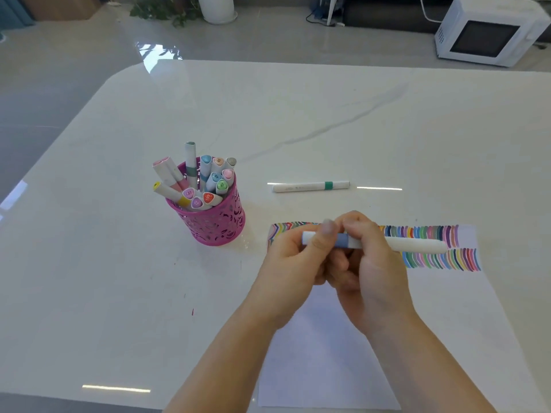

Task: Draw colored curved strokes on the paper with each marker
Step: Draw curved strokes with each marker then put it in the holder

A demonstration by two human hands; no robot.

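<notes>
A white marker with a blue band [414, 244] lies level between both hands above the paper [325, 353]. My left hand [293, 260] pinches its left end, which looks like the cap, thumb on top. My right hand [368, 263] grips the barrel just right of the blue band. The paper's top carries two rows of many-coloured curved strokes [441, 257], partly hidden by the hands. Another white marker with a green band [310, 186] lies flat on the table beyond the paper.
A pink perforated pen cup [214, 222] with several capped markers stands left of the paper on the white marble table [89, 263]. On the floor beyond the table are a white microwave [489, 31], a white pot with a plant [217, 10] and cables.
</notes>
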